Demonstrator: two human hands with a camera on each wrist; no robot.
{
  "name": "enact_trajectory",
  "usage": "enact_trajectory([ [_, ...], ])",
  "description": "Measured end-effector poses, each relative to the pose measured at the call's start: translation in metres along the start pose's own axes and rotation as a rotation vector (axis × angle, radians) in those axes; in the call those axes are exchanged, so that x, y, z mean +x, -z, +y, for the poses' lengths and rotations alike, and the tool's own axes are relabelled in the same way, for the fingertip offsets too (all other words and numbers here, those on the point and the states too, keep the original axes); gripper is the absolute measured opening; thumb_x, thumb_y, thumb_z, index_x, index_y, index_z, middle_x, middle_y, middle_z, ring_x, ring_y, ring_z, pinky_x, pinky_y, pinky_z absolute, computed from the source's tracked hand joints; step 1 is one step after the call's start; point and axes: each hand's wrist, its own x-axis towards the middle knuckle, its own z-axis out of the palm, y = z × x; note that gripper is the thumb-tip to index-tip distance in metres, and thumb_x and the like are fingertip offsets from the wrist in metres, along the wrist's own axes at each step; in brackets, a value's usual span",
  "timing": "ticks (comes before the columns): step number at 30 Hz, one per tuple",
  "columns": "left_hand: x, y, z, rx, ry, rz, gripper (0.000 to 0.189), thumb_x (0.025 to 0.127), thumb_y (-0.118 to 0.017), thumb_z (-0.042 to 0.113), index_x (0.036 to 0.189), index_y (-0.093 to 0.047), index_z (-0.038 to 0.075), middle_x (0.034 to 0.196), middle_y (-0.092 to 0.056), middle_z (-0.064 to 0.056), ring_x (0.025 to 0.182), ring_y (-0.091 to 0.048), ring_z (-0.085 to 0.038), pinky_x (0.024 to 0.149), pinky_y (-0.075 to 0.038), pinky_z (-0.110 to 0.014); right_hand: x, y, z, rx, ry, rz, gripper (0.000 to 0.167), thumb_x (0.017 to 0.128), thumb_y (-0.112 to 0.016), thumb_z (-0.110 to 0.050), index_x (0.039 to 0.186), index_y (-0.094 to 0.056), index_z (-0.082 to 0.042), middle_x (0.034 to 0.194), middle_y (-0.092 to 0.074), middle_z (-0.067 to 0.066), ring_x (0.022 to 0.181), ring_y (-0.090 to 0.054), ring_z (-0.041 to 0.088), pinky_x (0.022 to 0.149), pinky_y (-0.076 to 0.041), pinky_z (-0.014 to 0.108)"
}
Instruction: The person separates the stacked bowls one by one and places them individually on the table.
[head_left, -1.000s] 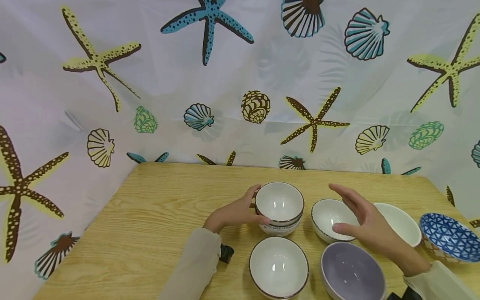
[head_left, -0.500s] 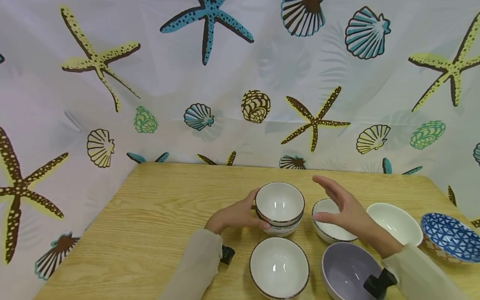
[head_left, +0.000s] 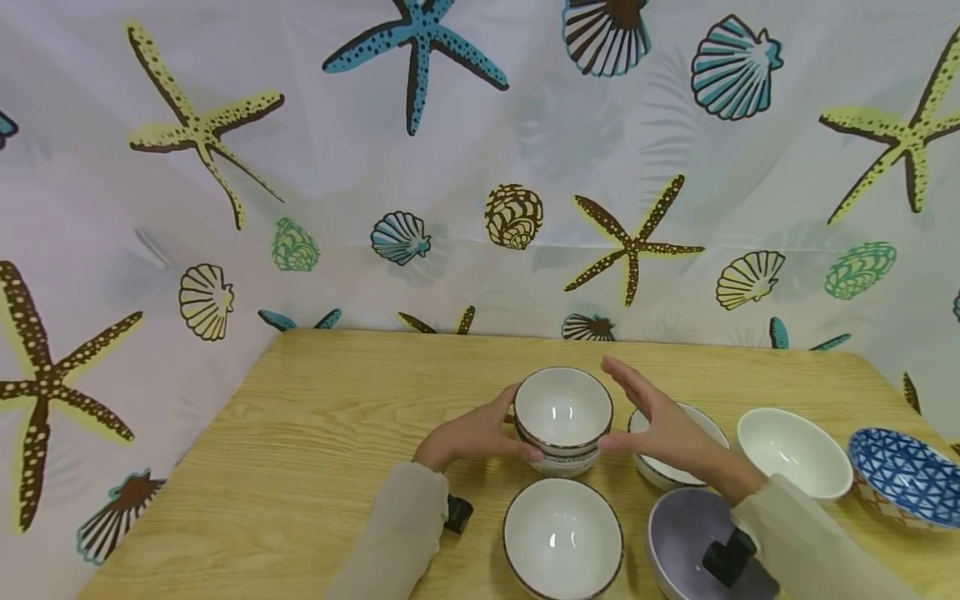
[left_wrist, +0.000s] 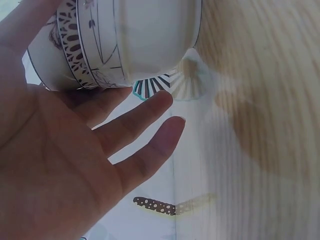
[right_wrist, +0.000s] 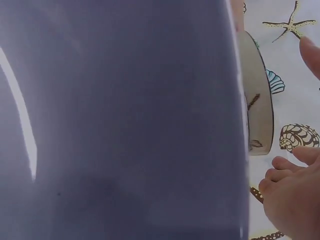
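Note:
A stack of white bowls point(head_left: 564, 408) with dark rims stands near the middle of the wooden table. My left hand point(head_left: 480, 429) holds its left side, thumb in front and fingers reaching behind. In the left wrist view, printed brown patterns show on the bowls point(left_wrist: 155, 40), and the last fingers of the hand point(left_wrist: 55, 145) stand off them. On the stack's right side is my right hand point(head_left: 667, 429), fingers spread and slightly bent, thumb beside the lower bowls; contact is unclear. A purple bowl point(right_wrist: 125, 120) fills most of the right wrist view, hiding much there.
A white bowl point(head_left: 564, 537) stands in front of the stack. The purple bowl and another dark-rimmed bowl point(head_left: 708, 425) lie partly under the right arm. Farther right are a plain white bowl point(head_left: 795, 454) and a blue-patterned bowl point(head_left: 907, 475). A printed curtain point(head_left: 465, 158) hangs behind.
My right hand has moved left, from over the dark-rimmed bowl at the right to the right side of the stack. My left hand has stayed on the stack.

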Motion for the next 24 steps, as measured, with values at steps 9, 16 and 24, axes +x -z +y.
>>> enact_trajectory([
  [9, 0.0, 0.0, -0.002, -0.023, -0.014, -0.003, 0.106, 0.077, -0.081, 0.029, 0.153, -0.009, 0.008, 0.151, -0.03, -0.015, 0.136, -0.034, -0.035, 0.11, -0.031, -0.052, 0.008, -0.011, 0.004, 0.024, -0.006, -0.028, 0.111, 0.074, -0.082, -0.035, 0.154, -0.009, -0.01, 0.159, -0.012, 0.018, 0.145, -0.012, 0.041, 0.112, -0.015, 0.061],
  [16, 0.0, 0.0, -0.002, -0.029, -0.019, -0.008, 0.104, 0.078, -0.08, 0.028, 0.153, -0.009, 0.009, 0.15, -0.032, -0.014, 0.135, -0.035, -0.032, 0.11, -0.031, -0.052, 0.016, -0.018, 0.007, 0.007, -0.025, -0.018, 0.119, 0.068, -0.086, -0.034, 0.153, -0.008, -0.007, 0.156, -0.018, 0.021, 0.141, -0.026, 0.04, 0.111, -0.023, 0.059],
  [24, 0.0, 0.001, -0.004, -0.03, -0.045, -0.025, 0.107, 0.078, -0.079, 0.033, 0.153, -0.007, 0.01, 0.151, -0.03, -0.014, 0.137, -0.033, -0.033, 0.111, -0.03, -0.052, 0.02, -0.024, 0.008, -0.025, -0.091, -0.009, 0.126, 0.062, -0.09, -0.036, 0.153, -0.008, -0.007, 0.153, -0.025, 0.022, 0.133, -0.037, 0.042, 0.106, -0.034, 0.058],
])
